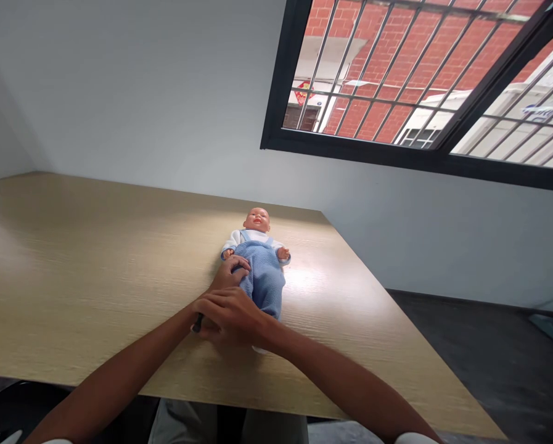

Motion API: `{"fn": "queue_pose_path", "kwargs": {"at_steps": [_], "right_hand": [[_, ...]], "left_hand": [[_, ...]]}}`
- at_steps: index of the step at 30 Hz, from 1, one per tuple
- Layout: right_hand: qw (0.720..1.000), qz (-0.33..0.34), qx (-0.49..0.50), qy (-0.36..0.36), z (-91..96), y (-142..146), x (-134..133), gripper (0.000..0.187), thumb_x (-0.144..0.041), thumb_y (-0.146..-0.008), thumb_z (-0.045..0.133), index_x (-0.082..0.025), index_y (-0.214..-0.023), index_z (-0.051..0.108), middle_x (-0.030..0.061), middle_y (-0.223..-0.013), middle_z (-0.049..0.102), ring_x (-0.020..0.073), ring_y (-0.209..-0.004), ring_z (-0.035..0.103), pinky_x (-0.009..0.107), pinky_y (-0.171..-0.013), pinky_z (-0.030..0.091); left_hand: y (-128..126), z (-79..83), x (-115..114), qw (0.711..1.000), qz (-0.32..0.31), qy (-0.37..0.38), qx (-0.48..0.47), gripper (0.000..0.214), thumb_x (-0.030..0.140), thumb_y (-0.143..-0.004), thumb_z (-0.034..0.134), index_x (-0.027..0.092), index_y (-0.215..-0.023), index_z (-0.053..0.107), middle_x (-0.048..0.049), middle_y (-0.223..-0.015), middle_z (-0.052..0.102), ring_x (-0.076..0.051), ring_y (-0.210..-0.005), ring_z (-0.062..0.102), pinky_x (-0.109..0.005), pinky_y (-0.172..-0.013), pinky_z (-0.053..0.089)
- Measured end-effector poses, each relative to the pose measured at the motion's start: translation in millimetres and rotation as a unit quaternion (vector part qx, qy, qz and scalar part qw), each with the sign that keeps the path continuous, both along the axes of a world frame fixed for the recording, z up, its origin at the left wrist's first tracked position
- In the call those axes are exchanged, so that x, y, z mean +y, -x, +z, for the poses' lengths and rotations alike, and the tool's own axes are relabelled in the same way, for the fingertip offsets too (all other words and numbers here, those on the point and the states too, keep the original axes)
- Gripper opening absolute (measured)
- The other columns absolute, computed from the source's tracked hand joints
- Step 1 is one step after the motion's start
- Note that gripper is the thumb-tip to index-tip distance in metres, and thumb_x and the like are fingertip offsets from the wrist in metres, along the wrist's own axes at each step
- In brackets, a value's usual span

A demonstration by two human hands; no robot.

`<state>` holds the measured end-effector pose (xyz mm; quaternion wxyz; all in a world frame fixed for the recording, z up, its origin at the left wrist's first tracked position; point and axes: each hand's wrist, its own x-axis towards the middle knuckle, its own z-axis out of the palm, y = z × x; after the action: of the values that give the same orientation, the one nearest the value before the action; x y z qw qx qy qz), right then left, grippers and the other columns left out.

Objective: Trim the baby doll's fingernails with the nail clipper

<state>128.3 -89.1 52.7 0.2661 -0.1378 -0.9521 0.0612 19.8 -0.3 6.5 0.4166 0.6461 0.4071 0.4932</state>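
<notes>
A baby doll (pixel 260 265) lies on its back on the wooden table (pixel 95 259), its head toward the wall. It wears blue fleece overalls over a white top. My left hand (pixel 227 274) rests by the doll's hip, its curved fingers and thumb apart and touching the overalls. Across my left wrist lies my right hand (pixel 232 311), its fingers closed around the wrist area. A small dark piece (pixel 197 322) shows below those fingers; whether it is a band on the wrist or a held item, I cannot tell. My right hand hides the doll's lower legs.
The table's right edge slants down toward the front right, with dark floor (pixel 433 339) beyond it. A black-framed barred window (pixel 350 145) is set in the pale wall (pixel 165 105). A black seat (pixel 21 407) stands below the table at left.
</notes>
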Motion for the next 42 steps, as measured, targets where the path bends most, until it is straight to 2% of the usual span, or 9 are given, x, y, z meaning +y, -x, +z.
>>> {"fn": "queue_pose_path", "kwargs": {"at_steps": [9, 18, 20, 23, 26, 28, 33, 39, 42], "right_hand": [[0.999, 0.015, -0.036, 0.016, 1.0, 2, 0, 0.017, -0.027, -0.101, 0.083, -0.026, -0.109, 0.068, 0.0048, -0.105, 0.084, 0.0238, -0.091, 0.079, 0.034, -0.077, 0.056], [0.993, -0.084, 0.077, -0.003, -2.6, -2, 1, 0.014, -0.032, -0.106, 0.075, -0.022, -0.113, 0.068, 0.0073, -0.097, 0.083, 0.0238, -0.085, 0.077, 0.034, -0.077, 0.053], [0.992, -0.083, 0.088, 0.043, 0.7, -3, 0, 0.016, -0.033, -0.106, 0.076, -0.022, -0.115, 0.068, 0.0091, -0.101, 0.084, 0.0251, -0.089, 0.080, 0.034, -0.079, 0.056], [0.979, -0.005, 0.066, 0.192, 10.4, -4, -5, 0.026, -0.036, -0.103, 0.083, -0.024, -0.121, 0.068, 0.0087, -0.113, 0.086, 0.0267, -0.104, 0.085, 0.036, -0.089, 0.064], [0.933, 0.073, 0.056, 0.349, 17.9, -2, -9, 0.027, -0.028, -0.101, 0.086, -0.029, -0.121, 0.068, 0.0049, -0.126, 0.087, 0.0260, -0.119, 0.085, 0.038, -0.104, 0.067], [0.909, 0.060, 0.089, 0.403, 17.6, -1, -9, 0.026, -0.026, -0.102, 0.084, -0.030, -0.121, 0.068, 0.0049, -0.127, 0.087, 0.0258, -0.118, 0.086, 0.039, -0.105, 0.069], [0.916, -0.056, 0.219, 0.332, 6.7, 3, 0, 0.034, -0.035, -0.099, 0.085, -0.021, -0.126, 0.067, 0.0133, -0.123, 0.086, 0.0288, -0.114, 0.085, 0.045, -0.102, 0.069], [0.853, 0.085, 0.147, 0.494, 8.7, 3, -2, 0.039, -0.048, -0.103, 0.087, -0.021, -0.125, 0.069, 0.0113, -0.114, 0.088, 0.0252, -0.107, 0.087, 0.039, -0.094, 0.070], [0.871, 0.019, 0.190, 0.453, 10.0, 4, -3, 0.032, -0.039, -0.101, 0.085, -0.021, -0.124, 0.073, 0.0128, -0.125, 0.087, 0.0259, -0.113, 0.085, 0.041, -0.100, 0.069]], "left_hand": [[2, -0.6, 3, 0.997, 0.014, 0.061, -0.042, 0.002, 0.021, -0.073, 0.073, 0.021, -0.074, 0.075, -0.0102, -0.115, 0.086, -0.033, -0.130, 0.076, -0.057, -0.132, 0.053], [8, -11.4, 17, 0.995, 0.007, 0.083, -0.055, 0.003, 0.024, -0.072, 0.070, 0.023, -0.074, 0.073, -0.0087, -0.110, 0.088, -0.030, -0.120, 0.081, -0.045, -0.110, 0.066], [8, -12.7, 17, 0.996, 0.008, 0.073, -0.048, 0.005, 0.025, -0.072, 0.070, 0.023, -0.074, 0.074, -0.0083, -0.110, 0.088, -0.030, -0.119, 0.082, -0.044, -0.109, 0.066], [8, -11.6, 14, 0.996, 0.020, 0.066, -0.048, 0.006, 0.026, -0.072, 0.069, 0.023, -0.074, 0.074, -0.0077, -0.109, 0.088, -0.031, -0.122, 0.080, -0.048, -0.115, 0.064], [6, -12.8, 12, 0.997, 0.020, 0.053, -0.046, 0.006, 0.027, -0.074, 0.069, 0.023, -0.075, 0.072, -0.0084, -0.108, 0.087, -0.032, -0.126, 0.078, -0.053, -0.123, 0.060], [4, -17.8, 13, 0.997, 0.020, 0.046, -0.053, 0.004, 0.026, -0.073, 0.068, 0.023, -0.075, 0.070, -0.0101, -0.107, 0.085, -0.034, -0.126, 0.078, -0.056, -0.125, 0.059], [1, -34.5, 21, 0.996, 0.038, 0.015, -0.075, 0.006, 0.028, -0.080, 0.068, 0.023, -0.076, 0.067, -0.0149, -0.106, 0.083, -0.036, -0.121, 0.079, -0.055, -0.110, 0.066], [9, -26.4, 21, 0.999, 0.017, -0.015, -0.041, 0.007, 0.030, -0.078, 0.069, 0.024, -0.074, 0.068, -0.0116, -0.099, 0.084, -0.036, -0.116, 0.078, -0.057, -0.112, 0.066], [5, -24.6, 7, 0.997, 0.012, -0.078, 0.018, 0.013, 0.035, -0.090, 0.068, 0.024, -0.086, 0.071, -0.0130, -0.102, 0.080, -0.038, -0.123, 0.076, -0.058, -0.115, 0.065]]}}
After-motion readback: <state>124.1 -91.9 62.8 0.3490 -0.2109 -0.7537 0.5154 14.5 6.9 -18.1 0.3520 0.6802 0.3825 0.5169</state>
